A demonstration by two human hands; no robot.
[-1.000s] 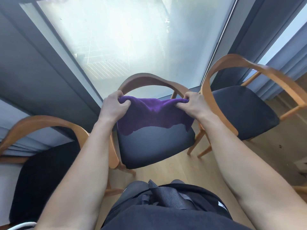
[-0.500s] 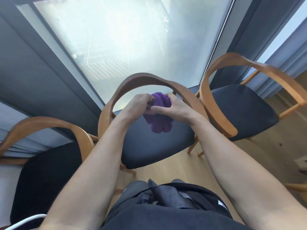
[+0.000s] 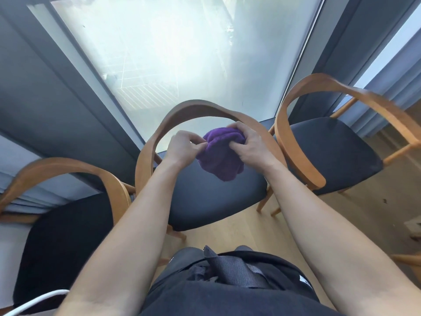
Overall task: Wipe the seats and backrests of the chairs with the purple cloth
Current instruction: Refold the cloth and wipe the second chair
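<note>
Both hands have gathered the cloth [image 3: 222, 156] from a wide spread into a ball.
Left hand [image 3: 184, 148] pinches its left edge with curled fingers [image 3: 197, 140]; right hand [image 3: 251, 147] grips its top and right side. It hangs above the middle seat [image 3: 211, 201], near the backrest [image 3: 205, 108].

You find no word, number or brand here that you can read; the small white patch [image 3: 303, 280] on your dark shorts [image 3: 227, 299] is too small and too blurred to make out
</note>
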